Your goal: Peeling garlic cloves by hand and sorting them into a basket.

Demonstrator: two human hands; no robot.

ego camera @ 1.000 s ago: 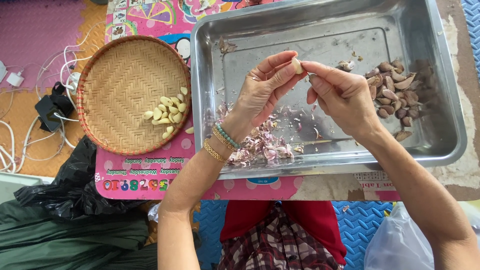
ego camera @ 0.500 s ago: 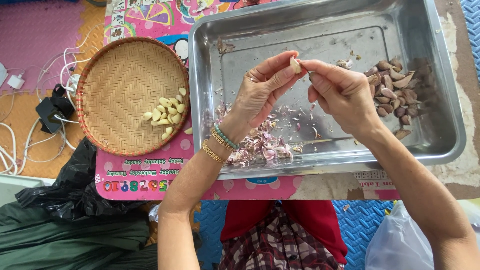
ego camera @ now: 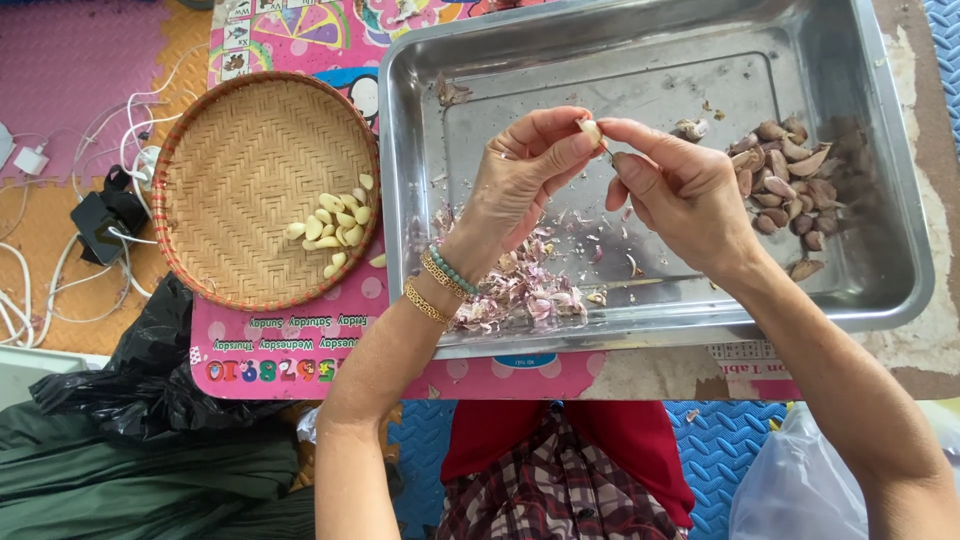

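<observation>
Pinching 1 small pale garlic clove (ego camera: pixel 590 130) between them, the left hand (ego camera: pixel 520 180) and right hand (ego camera: pixel 680 190) close their fingertips on it above the shiny metal tray (ego camera: pixel 640 60); left of them, the round woven basket (ego camera: pixel 230 170) holds a few peeled white cloves (ego camera: pixel 335 225); right of them, many brown unpeeled cloves (ego camera: pixel 790 170) wait; work looks partly done.

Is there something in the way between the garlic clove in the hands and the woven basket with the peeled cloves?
Only the metal tray's raised left wall lies between the garlic clove, pinched by left hand and right hand, and the woven basket. The clove is held above it; nothing else intervenes.
</observation>
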